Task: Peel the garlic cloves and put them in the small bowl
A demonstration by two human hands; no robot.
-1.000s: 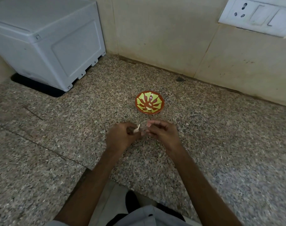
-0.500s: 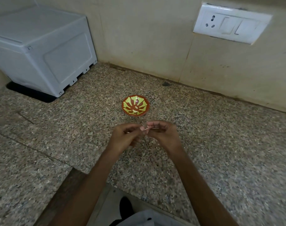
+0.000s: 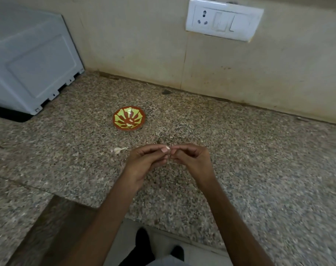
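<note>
- Garlic clove (image 3: 170, 151): pinched between the fingertips of left hand (image 3: 148, 160) and right hand (image 3: 192, 160), mostly hidden; long axis can't tell.
- Both grips narrow, tips touching, over the table (image 3: 249, 169).
- Pale garlic piece (image 3: 119, 150) on table, 9 o'clock, near left hand.
- Small bowl (image 3: 129, 129) at 11 o'clock from the grip, apart; left hand nearer.

text: none legible | switch plate (image 3: 223, 21): any marking seemingly too blurred to read | small bowl (image 3: 119, 116): pattern only
</note>
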